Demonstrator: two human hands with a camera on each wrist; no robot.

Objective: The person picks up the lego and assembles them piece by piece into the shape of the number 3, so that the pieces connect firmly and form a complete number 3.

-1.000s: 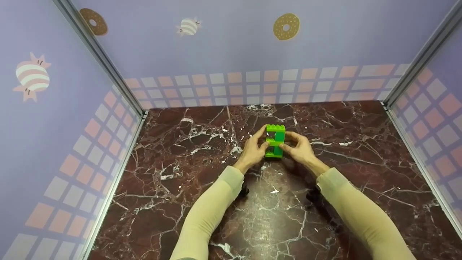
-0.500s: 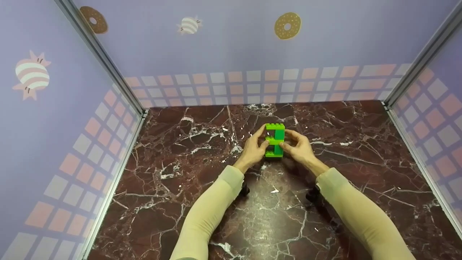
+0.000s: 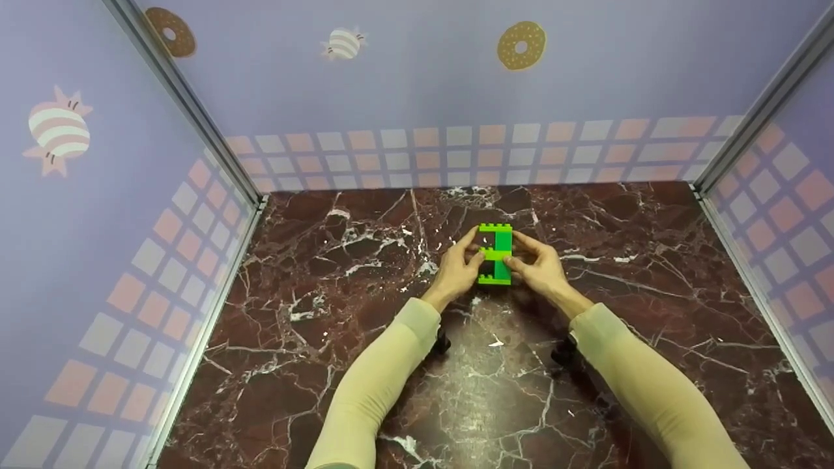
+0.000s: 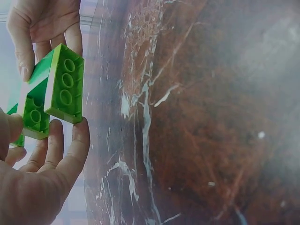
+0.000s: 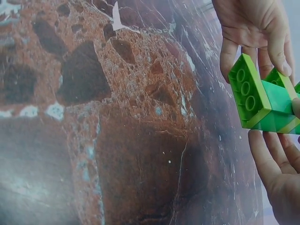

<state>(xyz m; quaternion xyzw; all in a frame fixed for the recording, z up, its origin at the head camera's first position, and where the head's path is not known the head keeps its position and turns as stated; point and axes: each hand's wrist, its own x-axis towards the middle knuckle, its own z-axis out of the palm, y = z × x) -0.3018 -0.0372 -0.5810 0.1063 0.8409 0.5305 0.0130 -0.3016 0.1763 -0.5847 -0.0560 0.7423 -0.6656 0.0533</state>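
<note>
A toy building brick structure (image 3: 503,243) is held upright between both hands in the head view. Three light green bricks lie level, one above another, joined on the right by darker green bricks, with open gaps on the left. My left hand (image 3: 454,272) grips its left side, thumb at the middle light green brick. On the right side, my right hand (image 3: 542,268) holds it with the thumb in front and fingers behind. The hollow underside of the bottom brick (image 4: 66,89) shows in the left wrist view, raised off the table. Both hands' fingers also surround the bricks (image 5: 251,93) in the right wrist view.
The dark red marbled tabletop (image 3: 365,391) has white veins and a glossy sheen. Behind it rises a lilac back wall (image 3: 417,78) with printed sweets and pink and white squares. Side walls close in the left and right, with metal strips along the corners.
The brick structure has turned slightly, so its front faces the head camera more squarely. Both hands keep their hold and have barely moved.
</note>
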